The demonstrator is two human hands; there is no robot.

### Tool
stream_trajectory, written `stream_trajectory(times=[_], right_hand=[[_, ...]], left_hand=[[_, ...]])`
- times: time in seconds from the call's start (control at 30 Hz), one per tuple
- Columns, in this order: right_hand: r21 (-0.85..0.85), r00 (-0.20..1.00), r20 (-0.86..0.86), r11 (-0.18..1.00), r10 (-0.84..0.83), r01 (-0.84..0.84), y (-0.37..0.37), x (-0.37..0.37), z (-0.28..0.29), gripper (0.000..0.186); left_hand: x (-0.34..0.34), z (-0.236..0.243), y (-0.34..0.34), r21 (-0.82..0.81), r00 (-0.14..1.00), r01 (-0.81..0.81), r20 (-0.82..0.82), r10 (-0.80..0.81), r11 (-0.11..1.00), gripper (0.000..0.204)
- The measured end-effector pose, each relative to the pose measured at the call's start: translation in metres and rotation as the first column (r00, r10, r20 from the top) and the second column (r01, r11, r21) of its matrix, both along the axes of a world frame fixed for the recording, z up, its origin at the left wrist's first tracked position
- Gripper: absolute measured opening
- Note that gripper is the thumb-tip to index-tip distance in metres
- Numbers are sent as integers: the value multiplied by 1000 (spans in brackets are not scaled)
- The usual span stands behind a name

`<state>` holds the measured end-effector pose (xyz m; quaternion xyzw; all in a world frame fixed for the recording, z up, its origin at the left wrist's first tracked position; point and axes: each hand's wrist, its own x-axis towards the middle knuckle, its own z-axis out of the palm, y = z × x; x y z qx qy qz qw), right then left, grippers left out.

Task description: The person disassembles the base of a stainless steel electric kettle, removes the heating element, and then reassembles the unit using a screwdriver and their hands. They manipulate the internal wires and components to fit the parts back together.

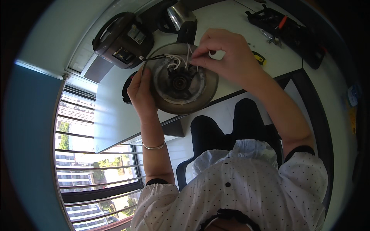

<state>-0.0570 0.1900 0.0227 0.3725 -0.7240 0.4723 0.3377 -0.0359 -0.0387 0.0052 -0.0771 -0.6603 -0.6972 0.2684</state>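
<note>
A round metal electric kettle (210, 92) is held over the table with its underside facing me and its black handle (187, 32) pointing away. The bottom cover is off, exposing a dark central connector (179, 82) and several loose white wires (175, 58). My left hand (140, 90) grips the kettle's left rim, thumb on the near side. At the upper right rim, my right hand (225, 54) is closed in a pinch on a thin white wire (187, 57). The exact contact at the fingertips is too small to make out.
A dark electric cooker (125, 38) stands at the back left, beside a shiny metal jug (180, 15). At the far right lie an open black tool case (295, 34), a metal wrench-like tool (271, 38) and a yellow-black object (259, 58). A black round piece (126, 89) sits behind my left hand.
</note>
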Motion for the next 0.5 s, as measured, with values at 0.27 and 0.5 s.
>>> stream_trajectory(times=[0.27,0.5], right_hand=[[224,978,-160,960,-133,167,-5,25,-10,7],[411,935,-175,840,-309,355,-8,30,-10,6]], left_hand=[[4,0,2,-84,997,-79,0,79,993,25],[13,-1,17,-164,995,-85,-60,76,983,27]])
